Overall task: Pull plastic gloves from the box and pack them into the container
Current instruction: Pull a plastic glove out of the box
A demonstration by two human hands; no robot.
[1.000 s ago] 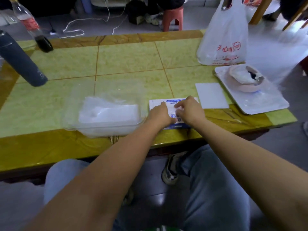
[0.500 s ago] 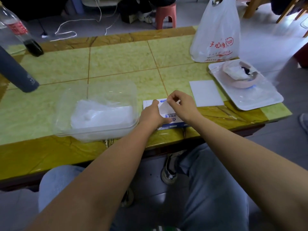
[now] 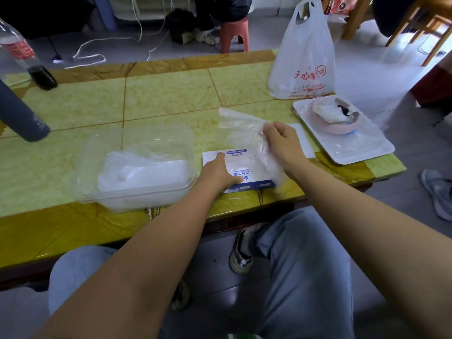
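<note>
Glove point(image 3: 236, 121) pinched in right hand point(image 3: 281, 143); left hand point(image 3: 216, 172) presses box point(image 3: 241, 152).

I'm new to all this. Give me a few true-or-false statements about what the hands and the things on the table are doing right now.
1. The right hand pinches a clear plastic glove lifted above the box. True.
2. The left hand reaches into the container. False: it rests on the box, beside the container.
3. The container holds a pile of gloves. True.
4. The white plastic bag lies on the floor. False: it stands on the table, behind the white tray.
</note>
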